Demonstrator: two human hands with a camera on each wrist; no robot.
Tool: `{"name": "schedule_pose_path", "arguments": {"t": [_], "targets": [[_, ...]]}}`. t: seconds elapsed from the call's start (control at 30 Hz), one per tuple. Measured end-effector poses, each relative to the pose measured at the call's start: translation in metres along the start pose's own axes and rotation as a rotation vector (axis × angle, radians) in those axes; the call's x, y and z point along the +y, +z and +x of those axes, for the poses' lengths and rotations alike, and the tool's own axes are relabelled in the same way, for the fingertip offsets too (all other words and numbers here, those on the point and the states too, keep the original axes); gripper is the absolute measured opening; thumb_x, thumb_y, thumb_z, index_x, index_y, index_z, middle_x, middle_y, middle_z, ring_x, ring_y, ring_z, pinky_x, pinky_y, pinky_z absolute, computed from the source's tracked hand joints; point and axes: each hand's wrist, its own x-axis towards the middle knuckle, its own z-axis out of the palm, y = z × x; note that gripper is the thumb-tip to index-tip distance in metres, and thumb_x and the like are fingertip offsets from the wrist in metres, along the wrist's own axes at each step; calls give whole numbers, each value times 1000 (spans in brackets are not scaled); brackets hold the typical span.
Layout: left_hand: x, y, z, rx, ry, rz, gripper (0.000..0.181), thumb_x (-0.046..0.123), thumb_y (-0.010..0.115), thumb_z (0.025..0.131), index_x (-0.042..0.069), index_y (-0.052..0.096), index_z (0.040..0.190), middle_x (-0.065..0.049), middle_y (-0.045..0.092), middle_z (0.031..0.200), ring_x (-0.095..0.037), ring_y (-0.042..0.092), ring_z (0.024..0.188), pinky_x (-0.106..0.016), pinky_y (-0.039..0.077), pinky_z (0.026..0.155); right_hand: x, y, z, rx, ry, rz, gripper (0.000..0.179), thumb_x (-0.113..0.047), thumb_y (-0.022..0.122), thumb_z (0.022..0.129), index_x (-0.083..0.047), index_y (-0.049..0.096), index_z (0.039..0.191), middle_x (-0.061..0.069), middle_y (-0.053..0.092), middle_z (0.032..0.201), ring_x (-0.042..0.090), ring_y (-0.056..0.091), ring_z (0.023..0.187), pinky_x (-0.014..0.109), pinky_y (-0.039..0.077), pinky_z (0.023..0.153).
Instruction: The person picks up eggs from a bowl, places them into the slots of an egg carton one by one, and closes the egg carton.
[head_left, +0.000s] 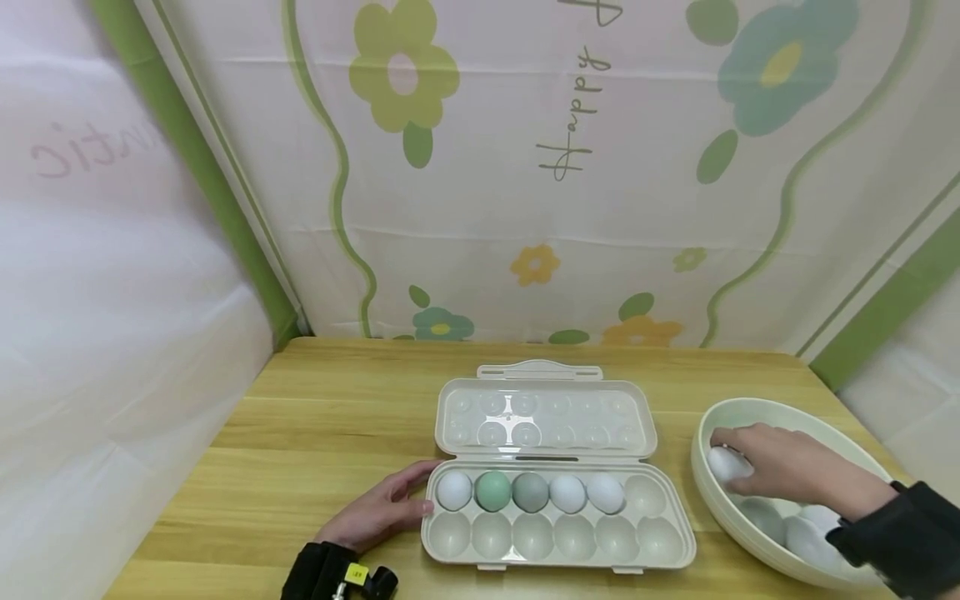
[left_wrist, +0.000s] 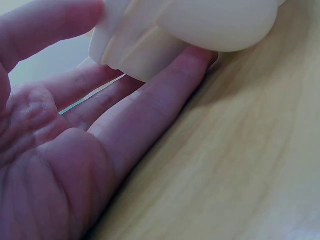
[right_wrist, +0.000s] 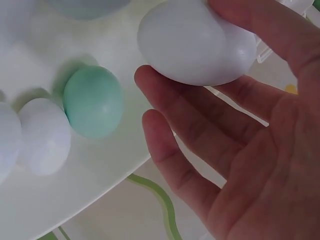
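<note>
Left hand [head_left: 378, 510], fingers nearly straight, touches cream plastic egg carton [head_left: 573, 536]. Right hand [head_left: 787, 467] pinches smooth white oval egg [head_left: 724, 467] just inside rim of round cream bowl [head_left: 810, 422]. Carton-to-bowl gap narrow; wider room on pale wooden counter [head_left: 322, 408] left of carton.

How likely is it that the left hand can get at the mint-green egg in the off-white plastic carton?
Probably yes: the left hand touches the left end of the carton, whose lid is open. Only the leftmost white egg sits between it and the mint-green egg.
</note>
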Motion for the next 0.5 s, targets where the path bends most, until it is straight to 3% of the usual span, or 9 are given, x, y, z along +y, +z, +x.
{"name": "schedule_pose_path", "arguments": {"t": [0.5], "targets": [[4,1,-1,14,-20,-4,53,14,48,95,7,25,143,-27,11,150,-31,39,125,-41,44,98,-13,-13,-12,99,-11,-76,35,-35,74,69,-20,58,96,-7,57,79,8,46,64,28,39,49]]}}
